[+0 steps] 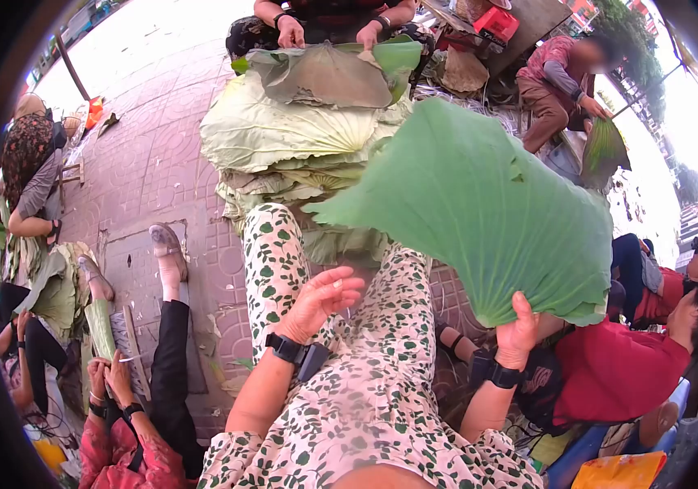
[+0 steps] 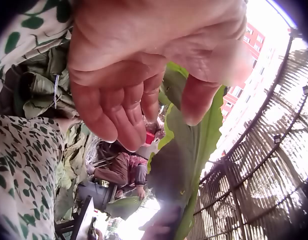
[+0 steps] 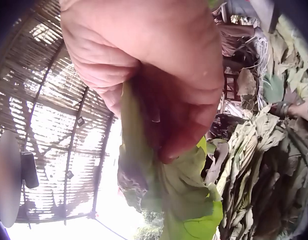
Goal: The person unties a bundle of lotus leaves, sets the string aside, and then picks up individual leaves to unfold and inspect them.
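Note:
A large green lotus leaf is raised over the right knee in the head view. My right hand grips its lower edge, thumb up against the leaf. The right wrist view shows gathered folds of the leaf hanging from the right hand. Over the lap, my left hand holds nothing, its fingers loosely bent. Seen up close in the left wrist view, the left hand has its fingers apart from the thumb, with the leaf behind them.
Ahead of my knees lies a thick stack of pale lotus leaves. Across it, a person's hands hold a brownish leaf. Other people sit close on both sides, including one in a red shirt. Paving stretches to the left.

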`<state>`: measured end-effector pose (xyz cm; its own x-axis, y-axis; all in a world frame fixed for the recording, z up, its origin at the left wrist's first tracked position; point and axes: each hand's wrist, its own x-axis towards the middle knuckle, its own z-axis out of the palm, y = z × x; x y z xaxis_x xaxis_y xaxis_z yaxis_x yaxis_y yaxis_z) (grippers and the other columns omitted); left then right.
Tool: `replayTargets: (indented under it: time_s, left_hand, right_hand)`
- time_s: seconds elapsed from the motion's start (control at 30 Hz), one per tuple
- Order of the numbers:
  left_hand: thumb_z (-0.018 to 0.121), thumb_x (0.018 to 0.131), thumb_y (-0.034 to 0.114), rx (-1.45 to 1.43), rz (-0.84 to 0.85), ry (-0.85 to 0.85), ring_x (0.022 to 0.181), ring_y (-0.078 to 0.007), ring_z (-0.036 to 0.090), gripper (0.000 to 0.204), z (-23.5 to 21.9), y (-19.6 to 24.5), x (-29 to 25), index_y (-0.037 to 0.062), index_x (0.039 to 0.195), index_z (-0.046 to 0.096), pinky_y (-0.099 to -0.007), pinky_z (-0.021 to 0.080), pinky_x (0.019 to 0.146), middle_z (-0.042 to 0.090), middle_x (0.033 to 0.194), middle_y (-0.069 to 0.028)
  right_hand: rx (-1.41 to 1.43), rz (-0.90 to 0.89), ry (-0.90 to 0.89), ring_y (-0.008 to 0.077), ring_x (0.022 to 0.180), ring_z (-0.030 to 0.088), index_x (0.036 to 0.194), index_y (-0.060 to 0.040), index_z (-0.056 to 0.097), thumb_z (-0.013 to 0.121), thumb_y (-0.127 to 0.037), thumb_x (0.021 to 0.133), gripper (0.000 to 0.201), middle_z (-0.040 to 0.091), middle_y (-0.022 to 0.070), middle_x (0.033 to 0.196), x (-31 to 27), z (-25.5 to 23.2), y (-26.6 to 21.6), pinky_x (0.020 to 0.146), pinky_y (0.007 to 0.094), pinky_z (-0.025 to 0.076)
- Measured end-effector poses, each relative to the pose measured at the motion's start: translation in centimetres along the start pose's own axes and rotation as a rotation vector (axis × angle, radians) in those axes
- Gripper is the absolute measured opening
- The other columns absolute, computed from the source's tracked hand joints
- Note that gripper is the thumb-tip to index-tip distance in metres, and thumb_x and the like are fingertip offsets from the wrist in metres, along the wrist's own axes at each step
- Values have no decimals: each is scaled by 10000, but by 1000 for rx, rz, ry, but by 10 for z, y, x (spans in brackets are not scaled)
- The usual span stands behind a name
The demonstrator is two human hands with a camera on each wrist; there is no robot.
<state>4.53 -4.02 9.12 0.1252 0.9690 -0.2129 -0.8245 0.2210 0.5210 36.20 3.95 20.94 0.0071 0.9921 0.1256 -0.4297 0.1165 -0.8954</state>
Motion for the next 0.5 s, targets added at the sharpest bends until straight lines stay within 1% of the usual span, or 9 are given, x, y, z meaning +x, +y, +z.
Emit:
replayTargets:
  time_s: [0.1, 0.17, 0.23, 0.33, 0.37, 0.4, 0.43, 0.5]
  left_hand:
    - [571, 865, 123, 1, 2, 18, 933, -211, 625, 377, -4, 0, 0, 25, 1222, 497, -328, 502, 850, 591, 1129, -182]
    - [568, 866, 117, -1, -2, 27, 924, -205, 628, 372, -4, 1, -1, 23, 1219, 499, -322, 504, 845, 596, 1119, -180]
    - [568, 863, 115, 18, -5, 52, 911, -194, 629, 367, -5, 1, -1, 18, 1211, 503, -310, 507, 835, 598, 1114, -179]
    - [565, 865, 107, 28, -12, 73, 894, -188, 633, 355, -4, 2, 0, 15, 1203, 508, -298, 512, 816, 606, 1098, -175]
    - [565, 865, 107, 26, -15, 72, 894, -188, 633, 355, -4, 2, 0, 15, 1203, 508, -298, 512, 816, 606, 1098, -175]
    - [569, 860, 103, 36, -22, 98, 877, -176, 636, 353, -4, 2, 1, 16, 1197, 511, -277, 514, 793, 613, 1089, -163]
    - [573, 855, 99, 47, -32, 121, 860, -164, 639, 351, -6, 2, 0, 16, 1191, 514, -256, 515, 769, 619, 1079, -151]
    - [572, 856, 96, 43, -38, 122, 854, -160, 639, 339, -7, 2, 1, 21, 1183, 521, -252, 515, 763, 623, 1071, -144]
  right_hand:
    - [-23, -113, 103, 227, 1143, 463, 1302, -48, 401, 574, -53, 798, 532, 474, 73, 1260, -3, -13, -34, 996, 407, 356]
    - [-22, -123, 167, 227, 1144, 463, 1301, -48, 408, 557, -49, 814, 509, 477, 72, 1260, -7, -27, -59, 996, 409, 355]
    - [-37, -175, 216, 226, 1147, 461, 1302, -45, 416, 535, -71, 845, 473, 474, 72, 1269, -10, -40, -82, 992, 415, 355]
    - [-102, -221, 246, 224, 1156, 455, 1314, -34, 398, 534, -95, 863, 475, 467, 76, 1280, -17, -51, -112, 996, 409, 353]
    - [-118, -232, 269, 222, 1160, 453, 1317, -30, 393, 532, -101, 868, 475, 465, 76, 1284, -20, -53, -120, 998, 407, 351]
    - [-163, -255, 302, 227, 1162, 450, 1324, -31, 383, 528, -109, 874, 479, 457, 81, 1292, -22, -53, -127, 1004, 412, 343]
    - [-166, -257, 306, 227, 1162, 450, 1324, -31, 383, 528, -109, 874, 479, 457, 81, 1292, -27, -53, -130, 1004, 412, 343]
    - [-231, -268, 292, 237, 1168, 445, 1328, -32, 379, 527, -113, 876, 482, 450, 87, 1298, -31, -55, -135, 1008, 417, 339]
